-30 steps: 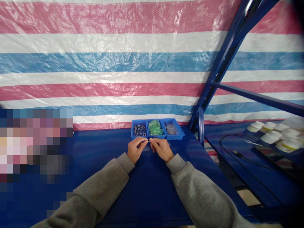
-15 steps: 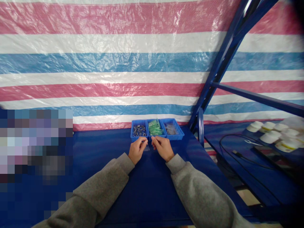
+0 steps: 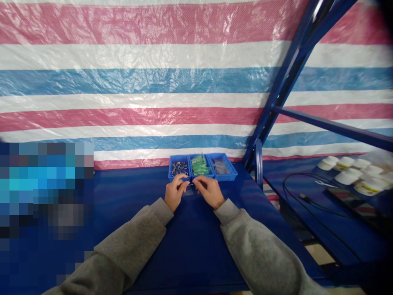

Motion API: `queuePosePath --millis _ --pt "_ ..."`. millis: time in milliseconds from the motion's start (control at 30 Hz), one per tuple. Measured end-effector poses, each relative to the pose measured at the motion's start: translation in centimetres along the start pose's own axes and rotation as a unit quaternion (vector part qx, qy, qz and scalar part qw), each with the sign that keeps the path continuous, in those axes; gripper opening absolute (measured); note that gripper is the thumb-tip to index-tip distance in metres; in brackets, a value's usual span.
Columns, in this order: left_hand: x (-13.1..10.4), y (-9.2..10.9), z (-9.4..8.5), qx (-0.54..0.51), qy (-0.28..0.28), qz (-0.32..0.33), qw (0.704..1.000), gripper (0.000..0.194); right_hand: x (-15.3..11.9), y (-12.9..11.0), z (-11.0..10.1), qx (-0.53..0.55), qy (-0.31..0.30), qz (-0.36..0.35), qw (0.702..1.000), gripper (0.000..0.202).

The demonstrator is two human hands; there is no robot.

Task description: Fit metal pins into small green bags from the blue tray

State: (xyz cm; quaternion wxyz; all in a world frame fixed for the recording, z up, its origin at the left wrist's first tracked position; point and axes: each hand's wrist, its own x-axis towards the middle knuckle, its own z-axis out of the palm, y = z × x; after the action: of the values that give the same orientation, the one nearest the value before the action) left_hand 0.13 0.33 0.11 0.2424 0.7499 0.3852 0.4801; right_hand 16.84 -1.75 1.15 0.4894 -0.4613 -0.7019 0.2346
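Note:
My left hand (image 3: pixel 175 193) is in front of the parts bins, its index finger raised and its thumb bent inward. A small clear plastic bag (image 3: pixel 188 191) shows at its fingertips, seemingly pinched there. Close by on the right, my right hand (image 3: pixel 211 191) has its thumb and fingers drawn together near the bag's upper edge; anything between them is too small to make out. Just behind the hands stand a blue bin of dark metal screw-like pieces (image 3: pixel 179 168), a bin of green packets (image 3: pixel 200 164) and a bin of clear plastic bags (image 3: pixel 220 166).
The bins stand at the far edge of a blue table (image 3: pixel 190 246), before a striped plastic sheet (image 3: pixel 153 82). A blue metal frame (image 3: pixel 276 98) rises at the right. On another table are white tubs (image 3: pixel 348 176) and a black cable (image 3: pixel 307 199). The left side is pixelated.
My left index finger has lifted away from the thumb, and more of the clear bag shows between the hands. The right hand has shifted slightly left.

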Motion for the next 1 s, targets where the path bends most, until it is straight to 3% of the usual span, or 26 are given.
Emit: queuePosePath --millis 233,367,467,867,1000 --pt "-0.13 0.12 -0.10 -0.003 -0.007 -0.008 1.000 0.024 -0.26 -0.21 0.24 0.009 -0.063 -0.026 0.998 0.023" --pt "-0.11 0.20 -0.10 0.008 0.017 0.007 1.000 0.027 -0.18 -0.19 0.00 0.001 -0.032 -0.015 0.999 0.025" --pt "-0.05 0.30 -0.07 0.025 0.032 0.035 0.999 0.018 -0.11 -0.13 -0.17 0.016 -0.004 0.001 1.000 0.025" --pt "-0.23 0.88 -0.38 0.051 0.010 0.031 0.998 0.030 -0.09 -0.10 0.10 0.021 0.003 -0.013 1.000 0.021" --pt "-0.24 0.68 -0.36 0.041 0.015 0.032 0.999 0.024 -0.05 0.31 0.31 0.012 0.000 0.000 1.000 0.020"
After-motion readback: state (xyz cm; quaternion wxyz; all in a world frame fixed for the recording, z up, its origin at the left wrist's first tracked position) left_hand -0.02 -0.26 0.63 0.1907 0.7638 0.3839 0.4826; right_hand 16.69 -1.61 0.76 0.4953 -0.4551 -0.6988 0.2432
